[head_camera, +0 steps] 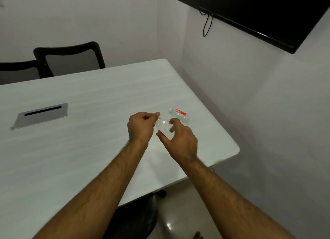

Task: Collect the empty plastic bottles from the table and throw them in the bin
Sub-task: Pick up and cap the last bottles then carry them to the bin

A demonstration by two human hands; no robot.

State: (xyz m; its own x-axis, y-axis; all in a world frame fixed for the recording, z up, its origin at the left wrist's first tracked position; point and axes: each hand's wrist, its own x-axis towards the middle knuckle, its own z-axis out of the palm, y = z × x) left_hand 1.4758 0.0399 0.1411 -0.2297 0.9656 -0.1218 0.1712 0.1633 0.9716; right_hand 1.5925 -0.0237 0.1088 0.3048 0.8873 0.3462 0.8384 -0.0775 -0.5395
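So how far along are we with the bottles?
Nothing visibly binned yet; no bin is in view. In hand: a clear bottle, its body gripped by the right hand, the left hand at its neck. Left: a second bottle with a red label lies on the table.

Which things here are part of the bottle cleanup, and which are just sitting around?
Job: held bottle, in left hand and right hand; lying bottle on the table.
Not job: chairs, cable slot, screen.
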